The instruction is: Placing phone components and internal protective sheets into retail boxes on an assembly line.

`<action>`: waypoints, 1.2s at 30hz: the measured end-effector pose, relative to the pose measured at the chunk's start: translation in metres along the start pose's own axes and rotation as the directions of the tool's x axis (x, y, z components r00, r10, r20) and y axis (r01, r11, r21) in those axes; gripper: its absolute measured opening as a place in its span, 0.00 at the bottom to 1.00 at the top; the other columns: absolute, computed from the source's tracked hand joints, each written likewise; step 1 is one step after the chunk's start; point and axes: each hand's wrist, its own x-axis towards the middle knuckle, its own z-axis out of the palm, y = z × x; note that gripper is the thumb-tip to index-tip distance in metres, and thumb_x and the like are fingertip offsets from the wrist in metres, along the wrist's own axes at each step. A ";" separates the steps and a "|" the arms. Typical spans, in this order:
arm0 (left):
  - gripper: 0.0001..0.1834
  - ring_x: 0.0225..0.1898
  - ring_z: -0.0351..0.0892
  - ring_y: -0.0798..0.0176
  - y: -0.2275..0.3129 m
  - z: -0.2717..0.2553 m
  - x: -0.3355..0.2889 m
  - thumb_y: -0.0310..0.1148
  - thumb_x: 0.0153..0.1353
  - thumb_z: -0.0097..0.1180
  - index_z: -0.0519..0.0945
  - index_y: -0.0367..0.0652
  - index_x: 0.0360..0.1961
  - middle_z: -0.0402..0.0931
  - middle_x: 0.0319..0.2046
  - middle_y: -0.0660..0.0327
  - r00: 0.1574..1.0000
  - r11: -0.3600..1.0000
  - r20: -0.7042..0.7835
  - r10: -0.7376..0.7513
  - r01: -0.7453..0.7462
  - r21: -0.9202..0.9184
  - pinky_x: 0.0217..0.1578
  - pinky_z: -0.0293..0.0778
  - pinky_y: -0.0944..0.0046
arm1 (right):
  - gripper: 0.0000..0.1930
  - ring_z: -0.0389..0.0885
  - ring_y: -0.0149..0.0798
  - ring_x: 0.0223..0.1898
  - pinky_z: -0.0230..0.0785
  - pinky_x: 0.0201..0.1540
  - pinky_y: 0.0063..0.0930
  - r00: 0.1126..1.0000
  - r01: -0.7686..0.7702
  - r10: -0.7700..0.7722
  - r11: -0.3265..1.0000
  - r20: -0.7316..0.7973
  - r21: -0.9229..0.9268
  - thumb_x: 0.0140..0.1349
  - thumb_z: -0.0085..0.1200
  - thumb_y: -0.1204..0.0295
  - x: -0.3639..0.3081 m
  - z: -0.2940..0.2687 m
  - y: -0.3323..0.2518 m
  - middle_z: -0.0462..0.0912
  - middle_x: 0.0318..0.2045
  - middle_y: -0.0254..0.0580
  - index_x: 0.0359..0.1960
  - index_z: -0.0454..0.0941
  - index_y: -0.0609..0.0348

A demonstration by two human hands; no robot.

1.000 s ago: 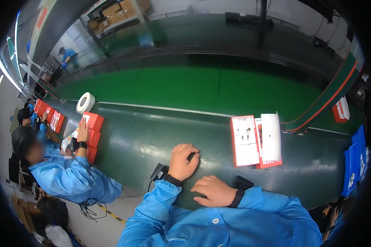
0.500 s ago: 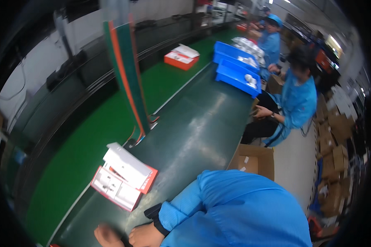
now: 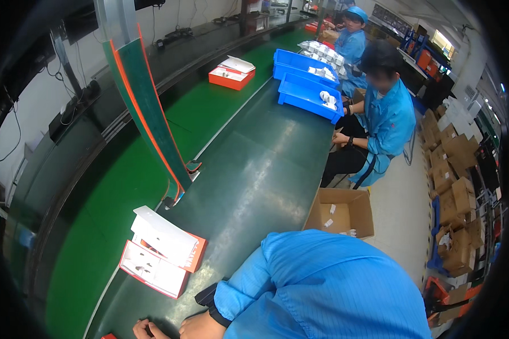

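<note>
Both of my hands are low in the picture and partly cut off by the lower edge. My left hand (image 3: pixel 148 329) shows only a few bent fingers above the table; what they hold, if anything, is out of sight. My right hand (image 3: pixel 201 327) comes out of a blue sleeve with a black wristband, its back up and its fingertips beyond the edge. Above both hands lies an open red and white box (image 3: pixel 155 268), its lid folded back and small dark cut-outs showing in its white insert. Beside my right cuff is a black object (image 3: pixel 206 295) I cannot identify.
A green belt (image 3: pixel 124 186) runs along the left, with an upright green panel (image 3: pixel 147 113) at its edge. Farther off are another red box (image 3: pixel 232 79) and blue bins (image 3: pixel 302 101). A cardboard carton (image 3: pixel 353 212) stands right of the table, near a seated co-worker (image 3: pixel 387 118).
The view has shifted slightly and sharpened. My left hand now sits lower, with less of it showing. The seated co-worker's raised hand has come down.
</note>
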 end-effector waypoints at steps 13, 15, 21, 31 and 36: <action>0.05 0.44 0.81 0.45 0.000 0.002 -0.001 0.24 0.66 0.63 0.85 0.33 0.40 0.83 0.41 0.47 0.999 1.000 -0.028 0.027 -0.027 -0.015 0.53 0.77 0.50 | 0.13 0.83 0.58 0.36 0.77 0.40 0.54 0.999 -0.026 0.026 1.000 -0.040 0.004 0.61 0.61 0.57 0.003 0.000 0.003 0.83 0.31 0.50 0.30 0.83 0.54; 0.06 0.44 0.81 0.45 0.002 0.001 0.000 0.24 0.66 0.63 0.85 0.33 0.40 0.83 0.41 0.47 0.999 0.999 -0.021 0.038 -0.038 -0.001 0.53 0.77 0.50 | 0.14 0.83 0.58 0.36 0.77 0.40 0.54 0.999 -0.023 0.024 1.000 -0.044 0.010 0.60 0.61 0.57 0.002 0.002 0.002 0.83 0.31 0.51 0.29 0.84 0.55; 0.06 0.43 0.80 0.46 -0.008 0.005 0.000 0.25 0.66 0.64 0.85 0.33 0.41 0.83 0.40 0.47 1.000 1.000 -0.027 0.003 -0.003 -0.011 0.52 0.78 0.51 | 0.12 0.84 0.58 0.36 0.77 0.40 0.53 0.998 -0.020 0.021 1.000 -0.060 0.016 0.60 0.61 0.58 0.000 0.007 0.008 0.84 0.31 0.50 0.30 0.84 0.54; 0.06 0.43 0.80 0.47 -0.007 0.004 -0.001 0.24 0.67 0.62 0.84 0.32 0.41 0.82 0.40 0.47 0.999 0.999 -0.028 0.030 -0.031 -0.023 0.51 0.78 0.51 | 0.13 0.84 0.58 0.37 0.77 0.40 0.54 0.999 -0.021 0.021 1.000 -0.044 0.005 0.60 0.62 0.58 0.002 0.001 0.003 0.84 0.31 0.50 0.30 0.84 0.55; 0.05 0.43 0.80 0.46 -0.010 0.006 -0.002 0.24 0.66 0.63 0.84 0.32 0.40 0.82 0.40 0.47 1.000 1.000 -0.016 0.017 -0.017 -0.017 0.51 0.78 0.51 | 0.13 0.85 0.58 0.38 0.78 0.41 0.54 0.997 -0.074 0.074 0.997 -0.004 0.003 0.60 0.61 0.58 0.001 -0.003 -0.003 0.85 0.32 0.51 0.31 0.85 0.56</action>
